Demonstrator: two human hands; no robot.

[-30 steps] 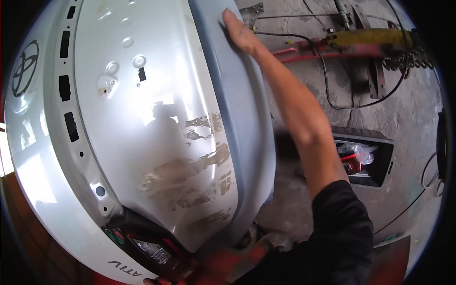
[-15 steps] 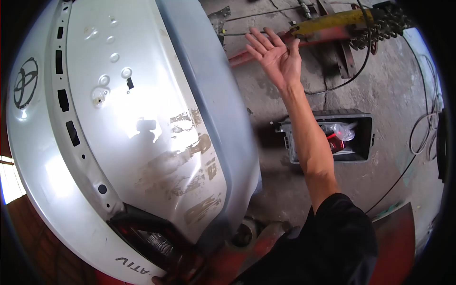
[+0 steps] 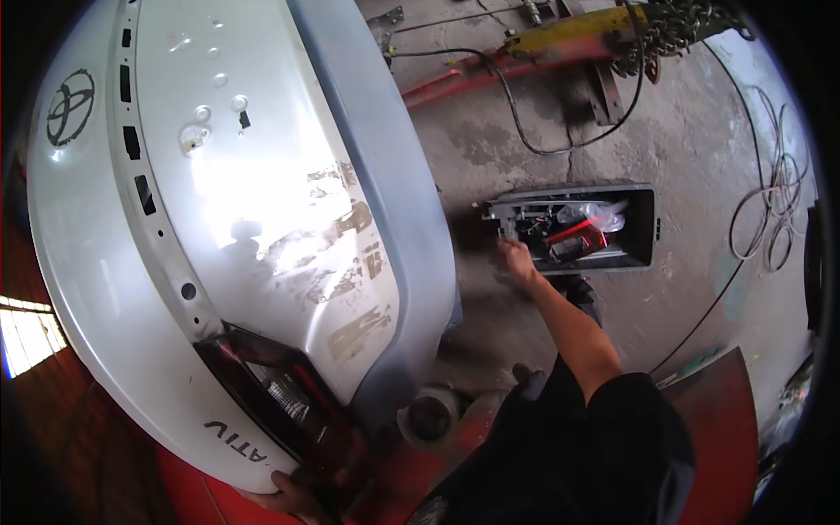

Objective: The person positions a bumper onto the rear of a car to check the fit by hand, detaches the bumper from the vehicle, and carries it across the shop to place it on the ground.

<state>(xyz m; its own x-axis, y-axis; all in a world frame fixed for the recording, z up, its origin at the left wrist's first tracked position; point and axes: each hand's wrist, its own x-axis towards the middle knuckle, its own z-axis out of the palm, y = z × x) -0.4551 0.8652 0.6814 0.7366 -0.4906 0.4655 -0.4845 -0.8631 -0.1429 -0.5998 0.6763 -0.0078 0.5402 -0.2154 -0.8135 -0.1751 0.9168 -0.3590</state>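
Observation:
My left hand [image 3: 293, 497], partly hidden at the bottom edge, grips the lower edge of a silver trunk lid [image 3: 96, 289] beside a dark red tail lamp [image 3: 284, 398]. The thumb lies on the panel near the ATIV lettering. My right hand [image 3: 516, 258] is at the near left corner of a grey plastic bin [image 3: 569, 191]. Its fingers look curled but are blurred, and whether they touch the rim is unclear. Inside the bin lie a red lamp-like part [image 3: 577, 241], clear plastic wrap [image 3: 599, 215] and several small dark parts.
Brown patches [image 3: 350, 328] mark the silver panel by the grey-blue bumper [image 3: 398, 201]. A red and yellow beam with chains [image 3: 560, 48] crosses the floor at the top. A black hose [image 3: 534, 144] and looped cable [image 3: 770, 219] lie on the concrete. A red panel [image 3: 722, 437] is at lower right.
My right hand has come down from above the red beam to the bin's left corner, its open, spread fingers now curled. The view has shifted, showing more of my left hand and the tail lamp.

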